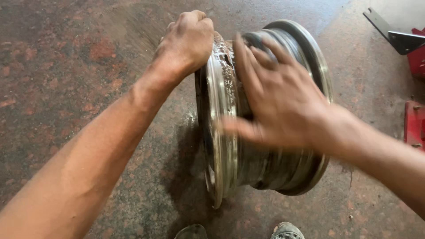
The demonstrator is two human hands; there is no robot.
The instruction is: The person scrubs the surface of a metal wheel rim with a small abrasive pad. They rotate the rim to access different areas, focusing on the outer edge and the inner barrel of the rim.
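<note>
Left hand: curled into a closed grip over the top of the near flange of the wheel rim, fingers wrapped over the edge and out of sight behind it.
Right hand: fingers spread wide and loosely apart, palm laid flat against the barrel of the rim; it clamps nothing. The hand is blurred, so how firmly it presses cannot be told.
Wheel rim: bare grey metal, no tyre, standing upright on its edges on the floor, roughly in the middle of the view, its open face turned to the left. A crust of pale, rough dirt clings to the top of the near flange just beside the left hand.
Floor: mottled red-brown and grey stone, with a dark wet-looking patch beside the foot of the rim.
Shoes: two toe tips at the bottom edge, just below the rim.
Red machine: red metal parts at the right edge, well apart from the rim.
Black bracket: dark angled metal piece in the top right corner.
</note>
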